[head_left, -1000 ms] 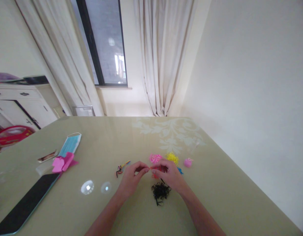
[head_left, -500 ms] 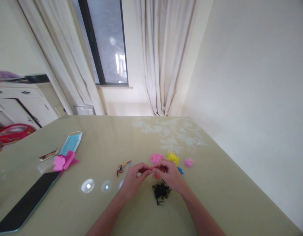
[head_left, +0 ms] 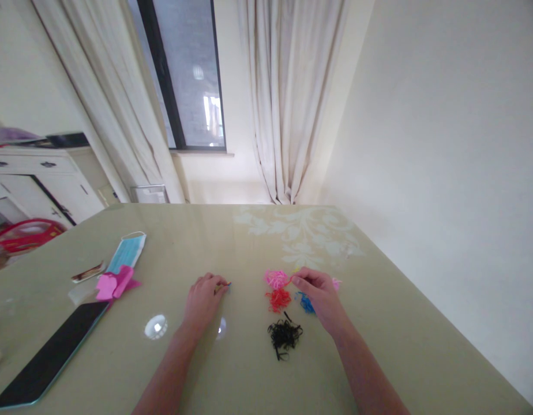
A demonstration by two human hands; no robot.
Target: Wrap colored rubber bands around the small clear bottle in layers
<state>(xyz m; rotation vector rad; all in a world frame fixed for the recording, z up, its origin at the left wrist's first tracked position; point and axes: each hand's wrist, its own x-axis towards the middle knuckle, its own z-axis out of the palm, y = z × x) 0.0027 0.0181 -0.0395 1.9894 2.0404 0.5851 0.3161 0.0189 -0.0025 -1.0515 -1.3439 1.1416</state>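
Observation:
My left hand [head_left: 205, 297] is low over the table, its finger and thumb closed on a small strand of coloured bands [head_left: 229, 284]; only a blue and yellow tip shows past the fingers. My right hand [head_left: 317, 291] pinches a thin red rubber band [head_left: 289, 282] beside the pink pile of bands [head_left: 276, 279]. Below that lies a red pile [head_left: 278, 300], and nearer me a black pile [head_left: 284, 337]. A blue pile [head_left: 305, 302] is partly under my right hand, which hides nearly all of the yellow ones.
At the left lie a black flat slab with a pale edge [head_left: 50, 354], a pink folded piece [head_left: 116, 282], a blue face mask [head_left: 127, 252] and a narrow brown-and-white packet [head_left: 88, 272]. A pink item [head_left: 336, 283] shows behind my right hand. A wall [head_left: 457, 173] borders the table's right side.
My hands have parted from their shared pinch over the piles. The left has moved left onto the coloured strand; the right has shifted slightly right and up, uncovering the red pile.

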